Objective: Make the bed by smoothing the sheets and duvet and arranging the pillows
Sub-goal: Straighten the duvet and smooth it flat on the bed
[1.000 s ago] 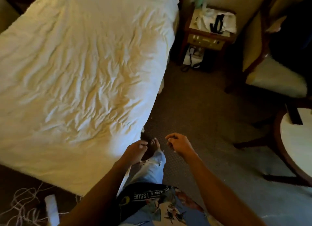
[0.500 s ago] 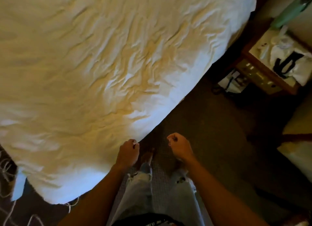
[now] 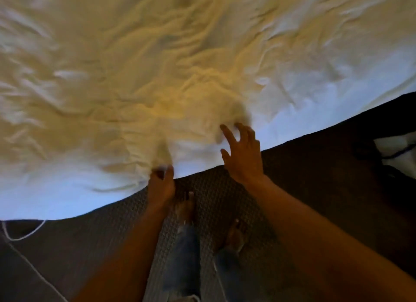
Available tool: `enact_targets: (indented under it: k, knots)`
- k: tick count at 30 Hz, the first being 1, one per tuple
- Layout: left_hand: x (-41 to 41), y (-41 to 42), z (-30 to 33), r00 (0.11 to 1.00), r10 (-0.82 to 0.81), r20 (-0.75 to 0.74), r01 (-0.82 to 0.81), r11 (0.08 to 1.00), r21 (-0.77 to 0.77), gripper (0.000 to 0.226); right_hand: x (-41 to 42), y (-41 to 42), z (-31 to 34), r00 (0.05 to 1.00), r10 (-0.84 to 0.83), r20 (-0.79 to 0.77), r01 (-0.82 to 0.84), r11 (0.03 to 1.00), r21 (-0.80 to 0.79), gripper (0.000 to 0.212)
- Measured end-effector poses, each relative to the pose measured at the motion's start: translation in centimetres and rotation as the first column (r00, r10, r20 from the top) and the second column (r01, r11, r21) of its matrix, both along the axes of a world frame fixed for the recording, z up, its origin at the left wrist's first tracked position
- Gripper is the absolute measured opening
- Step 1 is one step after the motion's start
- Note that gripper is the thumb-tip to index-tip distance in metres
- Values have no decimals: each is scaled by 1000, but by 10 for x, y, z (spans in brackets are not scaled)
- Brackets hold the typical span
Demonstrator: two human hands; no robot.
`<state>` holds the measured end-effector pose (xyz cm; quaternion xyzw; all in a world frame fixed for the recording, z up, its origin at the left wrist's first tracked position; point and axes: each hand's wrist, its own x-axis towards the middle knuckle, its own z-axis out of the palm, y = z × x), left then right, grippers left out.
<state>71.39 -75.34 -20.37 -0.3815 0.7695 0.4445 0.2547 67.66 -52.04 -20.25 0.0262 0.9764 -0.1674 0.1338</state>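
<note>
A white duvet (image 3: 180, 65) fills the upper part of my view, spread over the bed and draped down its near side. Its cloth is soft and heavily creased, with long rumpled ridges running across the middle where the light falls warm and yellow, and flatter, cooler bluish-white cloth along the hanging edge closest to me. The edge runs as a slanting line from lower left to upper right, against the dark floor.

My left hand (image 3: 161, 182) is at that edge, fingers curled and thumb closed over a bunched fold of the duvet, so the cloth gathers into a small puckered peak right above my knuckles. My right hand (image 3: 242, 153) is beside it, a little higher, lying over the duvet's border with the fingers spread and bent like a loose claw; it grips nothing, and the blur there hides whether the fingertips touch the cloth.

Below the bed lies a carpet (image 3: 213, 189) of dark grey with a small woven, knobbly pattern. My bare feet (image 3: 186, 207) stand on it near the bed's side, and the frayed hems of my pale blue jeans (image 3: 184, 256) hang over them. A thin white cord (image 3: 24, 234) loops across the floor at the lower left, just under the duvet's corner. At the far right edge there is something pale with a black cable (image 3: 396, 153) across it, too dark to make out.
</note>
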Motion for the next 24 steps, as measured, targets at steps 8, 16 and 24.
enact_targets:
  k: [8,16,24]
  knots:
    - [-4,-1,-65,745,624,235,-649,599,468,104,-71,-32,-43,942,302,-144,-297,953,56,72]
    - [-31,7,-52,418,893,168,-681,185,709,54,-86,-50,-27,948,78,-309,-115,988,-101,16]
    - [-32,6,-17,346,938,20,-860,308,406,55,-87,-49,-18,968,88,-237,-148,958,-247,12]
